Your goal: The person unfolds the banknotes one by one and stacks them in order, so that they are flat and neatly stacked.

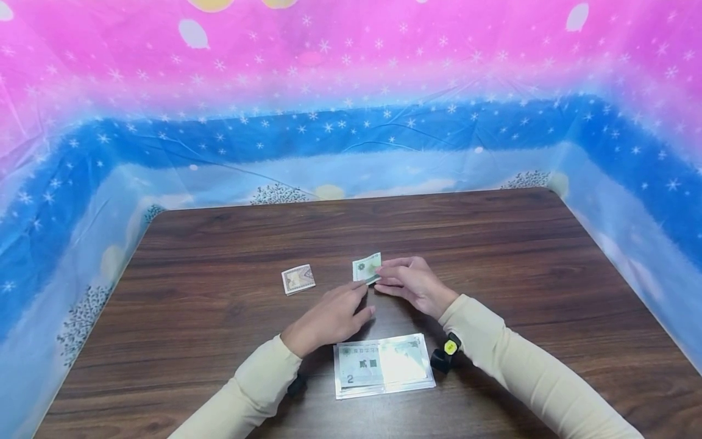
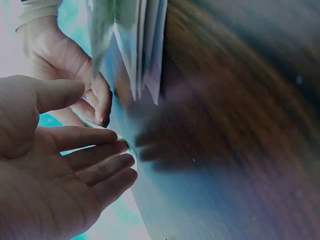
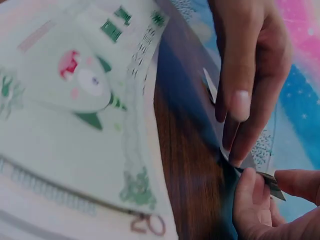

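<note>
A small green banknote [image 1: 363, 266], creased and lifted at its right side, lies past the middle of the table. My right hand [image 1: 415, 284] pinches its right edge between thumb and fingers; in the right wrist view the thumb and fingers [image 3: 262, 200] grip its dark edge. My left hand [image 1: 334, 312] touches the note's near edge with its fingertips. In the left wrist view that hand [image 2: 55, 175] shows its palm, fingers fairly straight. Left of the hands lies a folded brown banknote [image 1: 298, 279].
Close in front of the person lies a stack of green-printed play notes [image 1: 359, 366], glossy on top and marked with a 2. The dark wood table [image 1: 197, 268] runs to a snowflake-patterned curtain [image 1: 329, 122] around it. Black wrist straps [image 1: 446, 356] sit near the sleeves.
</note>
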A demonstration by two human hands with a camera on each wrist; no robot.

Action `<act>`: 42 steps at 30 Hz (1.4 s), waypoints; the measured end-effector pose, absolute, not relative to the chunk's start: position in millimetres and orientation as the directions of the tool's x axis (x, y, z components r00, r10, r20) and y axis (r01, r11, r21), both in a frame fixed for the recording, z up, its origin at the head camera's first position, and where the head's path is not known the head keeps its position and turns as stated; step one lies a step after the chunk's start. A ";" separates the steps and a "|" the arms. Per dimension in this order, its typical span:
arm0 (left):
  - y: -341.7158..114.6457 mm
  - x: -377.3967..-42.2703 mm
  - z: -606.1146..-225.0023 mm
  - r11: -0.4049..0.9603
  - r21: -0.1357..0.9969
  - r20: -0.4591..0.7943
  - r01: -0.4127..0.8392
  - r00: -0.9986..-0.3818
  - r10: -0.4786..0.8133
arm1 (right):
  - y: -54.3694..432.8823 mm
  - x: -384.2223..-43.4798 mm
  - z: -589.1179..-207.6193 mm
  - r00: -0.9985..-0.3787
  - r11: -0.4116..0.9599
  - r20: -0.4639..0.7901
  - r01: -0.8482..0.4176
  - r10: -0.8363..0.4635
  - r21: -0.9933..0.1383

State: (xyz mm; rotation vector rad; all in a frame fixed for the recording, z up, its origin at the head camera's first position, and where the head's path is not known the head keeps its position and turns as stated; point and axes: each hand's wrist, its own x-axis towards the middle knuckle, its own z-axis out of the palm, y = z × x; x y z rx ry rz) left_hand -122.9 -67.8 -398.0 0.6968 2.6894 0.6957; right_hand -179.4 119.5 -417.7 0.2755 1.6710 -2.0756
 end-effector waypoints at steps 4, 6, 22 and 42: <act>-69.8 -116.3 -395.7 0.743 0.556 -0.108 0.373 -0.854 0.509 | 120.2 -177.7 -418.6 -0.884 -0.107 -0.420 0.446 -0.204 -0.889; -72.1 -113.0 -395.3 0.725 0.583 -0.072 0.366 -0.866 0.495 | 121.6 -176.1 -418.1 -0.889 -0.094 -0.414 0.437 -0.196 -0.894; -84.3 -107.9 -400.1 -0.162 0.954 -0.217 -0.252 -0.954 0.205 | 130.7 -136.3 -401.6 -0.880 -0.084 -0.335 0.383 -0.337 -0.920; -72.5 -96.7 -394.6 -0.152 0.959 -0.202 -0.239 -0.954 0.223 | 127.3 -108.3 -395.3 -0.876 0.102 -0.288 0.270 -0.387 -0.957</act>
